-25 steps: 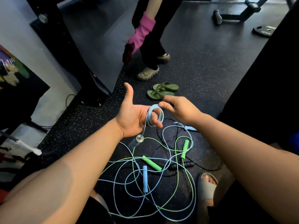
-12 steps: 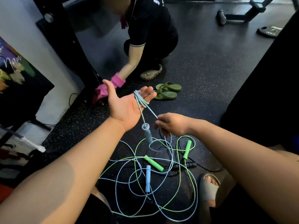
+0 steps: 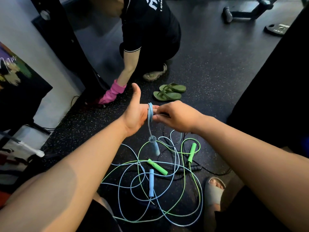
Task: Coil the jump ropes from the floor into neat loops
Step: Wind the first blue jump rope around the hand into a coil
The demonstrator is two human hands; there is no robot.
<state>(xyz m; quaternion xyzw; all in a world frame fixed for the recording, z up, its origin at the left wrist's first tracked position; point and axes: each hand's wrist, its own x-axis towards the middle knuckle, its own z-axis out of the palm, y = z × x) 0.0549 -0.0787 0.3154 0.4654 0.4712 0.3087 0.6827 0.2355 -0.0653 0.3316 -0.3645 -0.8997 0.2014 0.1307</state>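
Your left hand [image 3: 136,114] is held out flat, thumb up and fingers straight. The blue jump rope [image 3: 150,113] is wound in a few tight turns round those fingers. Your right hand [image 3: 175,116] sits just right of them, fingertips closed in a pinch on the cord at the coil. One blue handle [image 3: 155,147] hangs below the coil on a short run of cord, clear of the floor [image 3: 217,72].

The rest of the blue cord lies in wide loops on the floor near you, with the second blue handle [image 3: 151,182] in their middle. The green jump rope [image 3: 191,152] crosses it many times, one green handle [image 3: 157,166] lying just beside the blue loops. A black rope [image 3: 194,168] lies among them to the right.

The cord looks thin, light and smooth, probably springy plastic, so expect the turns to loosen and slide toward your fingertips if the tension drops. The handles are likely the only real weight, and the hanging one will probably swing as you wind.

Take the cord close to the coil and let it run through your pinch rather than gripping far down. Draw gently, since a hard pull on the tangled part would likely drag the green rope along. Where blue runs under green, lift it free before winding on.
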